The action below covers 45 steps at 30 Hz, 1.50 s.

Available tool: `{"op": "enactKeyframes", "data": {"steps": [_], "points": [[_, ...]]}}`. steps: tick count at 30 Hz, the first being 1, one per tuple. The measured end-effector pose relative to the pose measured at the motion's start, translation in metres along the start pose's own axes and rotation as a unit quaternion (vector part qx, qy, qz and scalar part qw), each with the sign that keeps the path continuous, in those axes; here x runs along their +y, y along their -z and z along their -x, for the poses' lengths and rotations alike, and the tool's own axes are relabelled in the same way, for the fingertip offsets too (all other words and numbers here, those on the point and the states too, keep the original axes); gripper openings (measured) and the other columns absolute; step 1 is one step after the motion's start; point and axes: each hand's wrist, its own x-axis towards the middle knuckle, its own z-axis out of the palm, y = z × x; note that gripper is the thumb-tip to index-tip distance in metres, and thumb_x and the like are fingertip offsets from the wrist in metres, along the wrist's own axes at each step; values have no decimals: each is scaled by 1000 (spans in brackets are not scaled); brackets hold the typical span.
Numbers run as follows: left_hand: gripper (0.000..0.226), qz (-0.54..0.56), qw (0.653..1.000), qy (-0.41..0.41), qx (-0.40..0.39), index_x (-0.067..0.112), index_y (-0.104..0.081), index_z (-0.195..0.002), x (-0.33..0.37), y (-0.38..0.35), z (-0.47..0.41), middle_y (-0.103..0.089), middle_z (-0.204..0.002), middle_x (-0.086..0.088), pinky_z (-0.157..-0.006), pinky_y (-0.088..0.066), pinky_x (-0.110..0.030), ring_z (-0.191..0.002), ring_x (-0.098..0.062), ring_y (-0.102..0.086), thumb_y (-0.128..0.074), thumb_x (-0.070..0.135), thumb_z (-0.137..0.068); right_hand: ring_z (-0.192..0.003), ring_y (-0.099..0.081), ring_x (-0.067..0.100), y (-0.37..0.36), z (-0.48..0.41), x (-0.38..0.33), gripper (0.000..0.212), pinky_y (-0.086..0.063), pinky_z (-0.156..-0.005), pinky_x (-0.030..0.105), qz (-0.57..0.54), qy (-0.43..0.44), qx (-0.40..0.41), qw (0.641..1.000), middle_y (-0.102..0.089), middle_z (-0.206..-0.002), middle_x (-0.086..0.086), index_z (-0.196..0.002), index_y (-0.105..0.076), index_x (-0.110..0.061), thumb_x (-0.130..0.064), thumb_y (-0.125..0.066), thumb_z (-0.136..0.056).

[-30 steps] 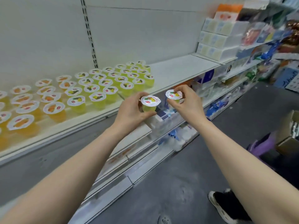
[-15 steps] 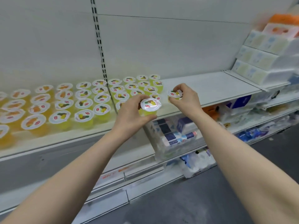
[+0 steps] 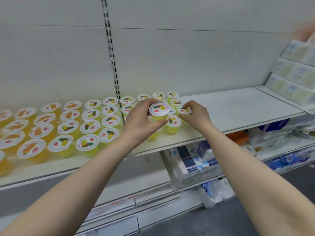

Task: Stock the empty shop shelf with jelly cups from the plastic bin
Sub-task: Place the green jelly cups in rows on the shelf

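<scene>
Now carried in over the shelf [image 3: 238, 106], the left hand [image 3: 141, 123] grips a jelly cup [image 3: 159, 109] and the right hand [image 3: 196, 114] pinches a second cup [image 3: 184, 110]; setting both down likely comes next.

A shop: long white shelf [image 3: 238, 106] with rows of jelly cups [image 3: 88, 126], packaged goods [image 3: 196, 160] on shelves below.

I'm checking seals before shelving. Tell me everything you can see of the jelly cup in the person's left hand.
The small clear plastic jelly cup has a round white foil lid printed with yellow-green fruit and a red oval; the lid looks flat and sealed. Pale yellow jelly shows below. It tilts, lid toward the camera, over the rightmost shelved cups on the white shelf. The left hand pinches it: fingers over the lid's rim, thumb against the body.
</scene>
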Motion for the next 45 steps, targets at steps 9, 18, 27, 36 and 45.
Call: {"op": "enactKeyframes", "data": {"steps": [9,18,27,36,45], "points": [[59,-37,999,-15,7,23,-58,-124,22,-31,-21,-61,-121,9,-95,-47,-33,-109,-10,-57,-81,34,-70,-105,-58,15,20,-23,20,31,-49,-93,34,-23,83,-96,992,-58,-120,-4,-112,-61,-29,-21,-66,-82],[62,-277,959,-52,-29,27,-62,-120,45,-100,-30,-64,-116,7,-97,-35,-35,-114,-21,-46,-70,60,-67,-101,-57,11,56,-53,47,25,-45,-94,32,-2,135,-25,991,-61,-119,-4,-117,-63,-23,-27,-52,-95],[67,-402,915,-41,7,27,-64,-119,36,-130,-23,-58,-116,2,-110,-20,-41,-120,-28,-41,-66,70,-68,-104,-58,12,51,-62,56,26,-47,-96,35,-16,200,-35,979,-62,-117,-4,-119,-63,-21,-28,-52,-96],[68,-377,917,-30,128,21,-63,-119,27,-113,2,-61,-112,-2,-102,-35,-48,-115,-32,-49,-62,69,-70,-92,-53,6,43,-33,66,20,-46,-86,30,-49,301,-5,952,-60,-103,-9,-112,-63,-21,-29,-56,-95],[41,-433,896,39,83,23,-67,-97,18,-96,15,-71,-90,-4,-100,-33,-48,-103,-33,-54,-69,57,-75,-95,-56,22,29,-7,75,46,-45,-83,37,74,391,-44,916,-57,-106,-1,-108,-61,-22,-57,-64,-79]]}}
